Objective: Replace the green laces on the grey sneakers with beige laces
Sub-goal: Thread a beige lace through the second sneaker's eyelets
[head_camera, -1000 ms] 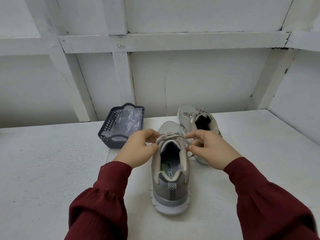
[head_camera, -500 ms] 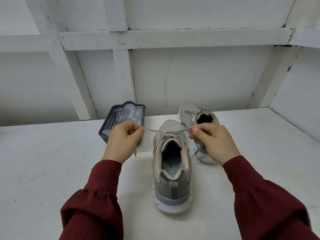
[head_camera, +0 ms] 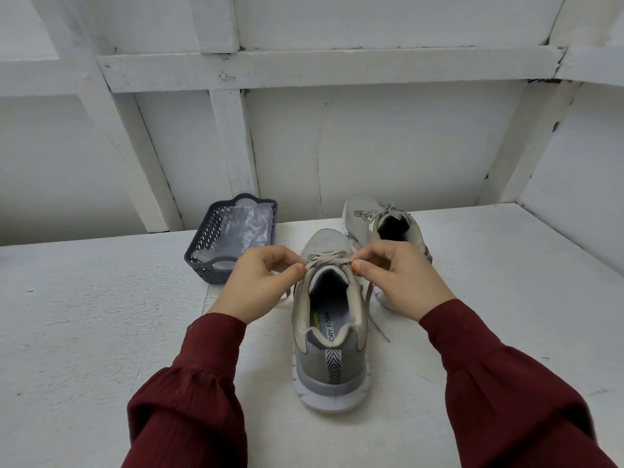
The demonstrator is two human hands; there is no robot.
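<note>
Both hands pinch beige lace at near sneaker's throat.
Left hand [head_camera: 263,282] and right hand [head_camera: 398,275], fingers curled, each pinch the flat woven beige lace [head_camera: 326,260] above the mesh-toed grey sneaker [head_camera: 329,339], mid-table [head_camera: 84,315]; second sneaker [head_camera: 378,221] far right, latticed basket [head_camera: 202,244] far left.

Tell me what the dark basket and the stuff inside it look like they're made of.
The basket looks like moulded plastic, matte dark blue-grey: regular lattice holes. Inside, the clear film is probably thin plastic, perhaps bags: crinkles and sheen.
</note>
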